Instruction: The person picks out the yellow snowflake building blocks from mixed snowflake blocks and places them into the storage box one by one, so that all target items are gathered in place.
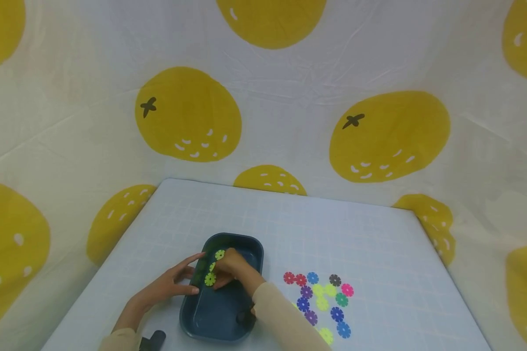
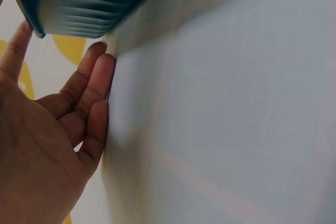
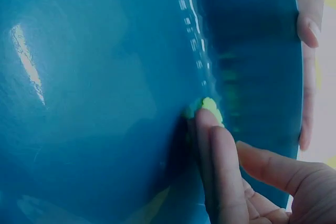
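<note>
A dark teal tray (image 1: pixel 221 317) sits on the table. My left hand (image 1: pixel 169 283) rests along its left side, fingers fairly straight against the outer wall; in the left wrist view this hand (image 2: pixel 47 119) touches the ribbed tray wall (image 2: pixel 84 3). Inside the tray, my right hand (image 1: pixel 230 268) reaches to the left wall. Its fingertips and thumb pinch a yellow-green flower disc (image 3: pixel 211 109), partly hidden by the fingers (image 3: pixel 226 156). More yellow-green discs (image 1: pixel 210 279) show beside that hand in the head view; whether they are joined is unclear.
Right of the tray, several flower discs (image 1: pixel 337 314) in red, blue, purple, yellow, green, pink and black lie flat on the white table (image 1: pixel 399 273); the right sleeve (image 1: pixel 285 317) covers part of them. A fruit-patterned cloth (image 1: pixel 285 112) stands behind the table.
</note>
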`<state>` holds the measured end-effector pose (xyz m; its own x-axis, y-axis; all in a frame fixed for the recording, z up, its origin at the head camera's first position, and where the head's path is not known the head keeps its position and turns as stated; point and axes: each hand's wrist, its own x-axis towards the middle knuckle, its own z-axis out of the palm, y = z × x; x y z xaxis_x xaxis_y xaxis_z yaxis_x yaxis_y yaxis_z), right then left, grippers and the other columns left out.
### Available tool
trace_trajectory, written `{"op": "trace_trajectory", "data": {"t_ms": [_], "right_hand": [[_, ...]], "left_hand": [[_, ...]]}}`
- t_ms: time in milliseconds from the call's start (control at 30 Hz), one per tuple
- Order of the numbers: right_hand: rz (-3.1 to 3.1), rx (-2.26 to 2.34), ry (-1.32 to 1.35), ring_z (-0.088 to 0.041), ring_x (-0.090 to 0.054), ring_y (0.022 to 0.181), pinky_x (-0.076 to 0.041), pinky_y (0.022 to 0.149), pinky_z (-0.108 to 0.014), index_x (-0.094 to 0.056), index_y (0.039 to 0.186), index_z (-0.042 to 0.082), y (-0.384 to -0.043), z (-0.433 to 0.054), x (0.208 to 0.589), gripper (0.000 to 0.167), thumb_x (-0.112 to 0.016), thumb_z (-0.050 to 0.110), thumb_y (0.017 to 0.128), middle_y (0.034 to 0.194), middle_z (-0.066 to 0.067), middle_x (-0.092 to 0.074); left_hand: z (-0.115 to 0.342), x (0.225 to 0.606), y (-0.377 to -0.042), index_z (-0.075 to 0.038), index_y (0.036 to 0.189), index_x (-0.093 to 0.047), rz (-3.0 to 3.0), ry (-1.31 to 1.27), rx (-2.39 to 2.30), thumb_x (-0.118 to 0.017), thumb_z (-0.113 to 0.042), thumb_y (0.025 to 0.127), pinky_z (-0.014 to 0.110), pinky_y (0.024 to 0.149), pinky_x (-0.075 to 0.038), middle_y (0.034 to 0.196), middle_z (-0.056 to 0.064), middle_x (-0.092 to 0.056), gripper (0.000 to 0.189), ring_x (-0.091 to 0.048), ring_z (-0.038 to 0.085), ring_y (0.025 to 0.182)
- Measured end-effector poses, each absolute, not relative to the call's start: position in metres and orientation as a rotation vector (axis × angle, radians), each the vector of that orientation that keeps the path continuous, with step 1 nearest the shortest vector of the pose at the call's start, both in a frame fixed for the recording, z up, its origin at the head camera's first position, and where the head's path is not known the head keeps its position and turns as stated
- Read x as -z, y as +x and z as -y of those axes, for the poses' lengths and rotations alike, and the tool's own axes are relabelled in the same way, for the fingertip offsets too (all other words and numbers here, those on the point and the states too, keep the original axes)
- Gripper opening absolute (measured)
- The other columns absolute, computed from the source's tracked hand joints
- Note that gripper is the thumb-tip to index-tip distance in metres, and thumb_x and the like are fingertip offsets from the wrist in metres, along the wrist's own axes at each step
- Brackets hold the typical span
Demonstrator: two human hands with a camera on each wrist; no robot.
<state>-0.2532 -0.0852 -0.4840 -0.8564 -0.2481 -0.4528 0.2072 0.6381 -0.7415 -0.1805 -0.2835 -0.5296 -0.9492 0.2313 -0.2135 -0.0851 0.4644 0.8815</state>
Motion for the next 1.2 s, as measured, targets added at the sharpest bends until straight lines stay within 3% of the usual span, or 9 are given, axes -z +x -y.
{"op": "trace_trajectory", "data": {"t_ms": [133, 233, 700, 933, 1000, 1200], "right_hand": [[-2.462, 1.061, -0.114, -0.031, -0.067, 0.096, -0.056, 0.093, -0.041, -0.062, 0.111, -0.012, -0.257, 0.081, 0.486, 0.045, -0.081, 0.007, 0.076, 0.106, -0.021, -0.068], [-2.473, 1.048, -0.122, -0.031, -0.066, 0.096, -0.055, 0.093, -0.042, -0.062, 0.11, -0.012, -0.259, 0.079, 0.486, 0.044, -0.081, 0.008, 0.076, 0.105, -0.021, -0.068], [-2.472, 1.097, -0.109, -0.021, -0.066, 0.07, -0.059, 0.075, -0.033, -0.069, 0.082, -0.004, -0.265, 0.07, 0.476, 0.022, -0.081, 0.013, 0.076, 0.08, -0.01, -0.068], [-2.216, 1.293, -0.098, -0.019, -0.071, 0.057, -0.059, 0.054, -0.026, -0.074, 0.074, -0.001, -0.266, 0.058, 0.457, 0.02, -0.075, 0.015, 0.086, 0.068, -0.012, -0.072], [-2.096, 1.379, -0.087, -0.022, -0.072, 0.057, -0.058, 0.051, -0.027, -0.075, 0.077, -0.002, -0.267, 0.051, 0.452, 0.019, -0.072, 0.012, 0.089, 0.069, -0.016, -0.073], [-1.86, 1.542, -0.032, -0.03, -0.075, 0.072, -0.062, 0.064, -0.035, -0.073, 0.094, -0.011, -0.27, 0.021, 0.442, 0.023, -0.069, 0.011, 0.092, 0.081, -0.024, -0.073]], "left_hand": [[0.282, 0.527, -0.18, -0.026, 0.156, -0.029, -2.412, 0.171, -1.489, -0.079, -0.028, 0.084, 0.066, 0.111, -0.033, 0.153, 0.018, -0.039, 0.088, -0.048, 0.034, 0.127], [0.281, 0.526, -0.181, -0.027, 0.156, -0.029, -2.413, 0.166, -1.489, -0.08, -0.028, 0.084, 0.066, 0.111, -0.033, 0.154, 0.018, -0.039, 0.088, -0.048, 0.034, 0.127], [0.278, 0.526, -0.182, -0.024, 0.157, -0.028, -2.417, 0.184, -1.479, -0.08, -0.026, 0.084, 0.066, 0.11, -0.033, 0.154, 0.021, -0.037, 0.089, -0.048, 0.037, 0.127], [0.276, 0.529, -0.182, -0.029, 0.156, -0.029, -2.432, 0.048, -1.437, -0.082, -0.033, 0.081, 0.064, 0.111, -0.035, 0.152, 0.018, -0.041, 0.092, -0.047, 0.037, 0.13], [0.276, 0.53, -0.182, -0.03, 0.156, -0.029, -2.433, 0.03, -1.431, -0.082, -0.034, 0.08, 0.064, 0.11, -0.035, 0.153, 0.018, -0.04, 0.093, -0.047, 0.038, 0.131], [0.278, 0.528, -0.182, -0.03, 0.156, -0.029, -2.447, 0.005, -1.424, -0.083, -0.034, 0.079, 0.063, 0.111, -0.036, 0.156, 0.018, -0.036, 0.094, -0.046, 0.038, 0.132]]}}
